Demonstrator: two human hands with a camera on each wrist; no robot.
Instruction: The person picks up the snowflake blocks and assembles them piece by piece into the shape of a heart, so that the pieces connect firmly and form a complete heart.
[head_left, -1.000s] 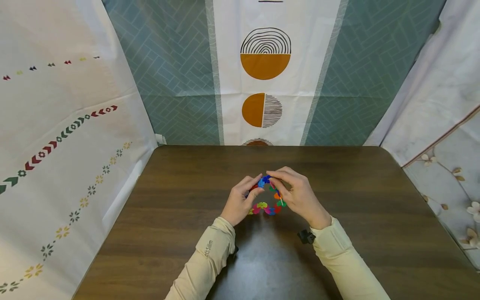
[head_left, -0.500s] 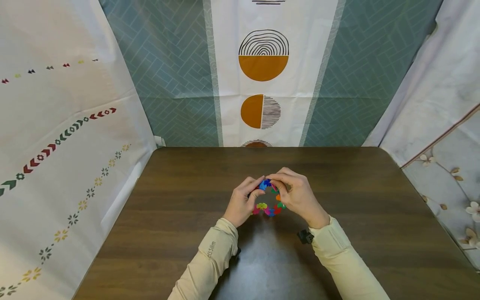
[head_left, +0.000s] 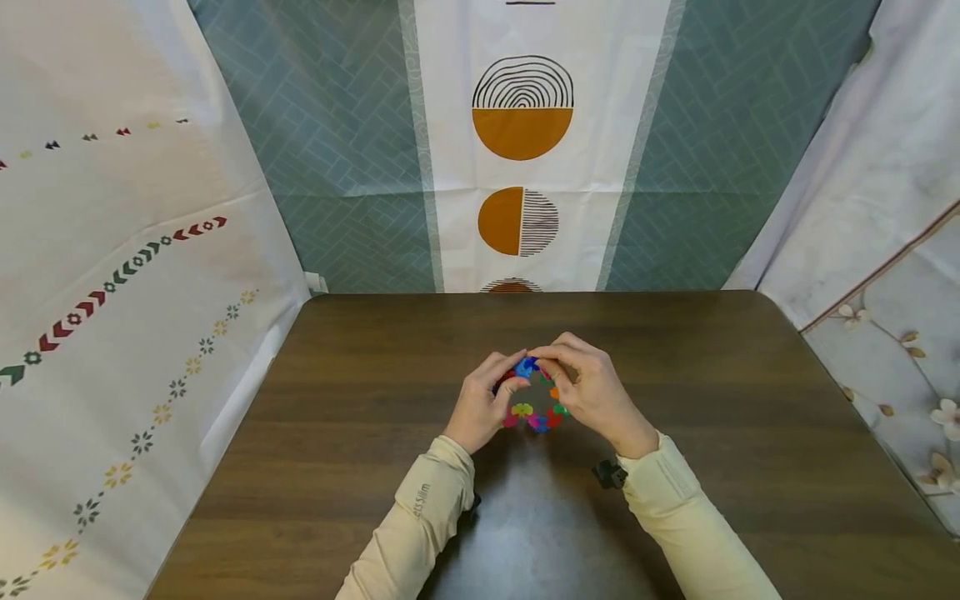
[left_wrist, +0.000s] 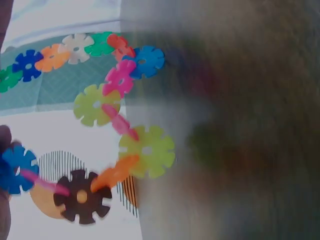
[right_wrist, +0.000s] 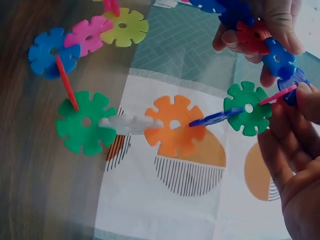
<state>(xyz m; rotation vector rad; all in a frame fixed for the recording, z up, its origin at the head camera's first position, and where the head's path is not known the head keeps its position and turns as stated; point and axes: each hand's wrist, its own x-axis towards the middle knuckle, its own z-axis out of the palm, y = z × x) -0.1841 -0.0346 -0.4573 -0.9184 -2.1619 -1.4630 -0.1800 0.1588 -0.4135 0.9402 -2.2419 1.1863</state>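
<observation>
A loop of colourful notched plastic discs (head_left: pixel 522 409), linked edge to edge, hangs from both hands above the table. My left hand (head_left: pixel 478 404) pinches the blue discs on its upper left side. Close beside it, my right hand (head_left: pixel 596 392) pinches a dark blue disc (right_wrist: pixel 295 82) and a pink disc (right_wrist: pixel 278 95) between thumb and fingers. A green disc (right_wrist: pixel 248 108) and an orange disc (right_wrist: pixel 175 125) follow along the chain in the right wrist view. In the left wrist view, a brown disc (left_wrist: pixel 82 196) and a yellow-green disc (left_wrist: pixel 146 151) hang lower in the loop. Fingers partly hide the pinched joints.
The brown wooden table (head_left: pixel 360 400) spreads around both hands. Behind its far edge hangs a green and white patterned cloth (head_left: pixel 517 175). White printed cloths stand at the left (head_left: pixel 135 250) and right (head_left: pixel 885 333). A black wrist camera (head_left: pixel 610 474) sits at the right cuff.
Both hands keep hold of the disc chain at nearly the same spot. The right fingertips have shifted slightly left toward the left fingers. The head view has turned a little.
</observation>
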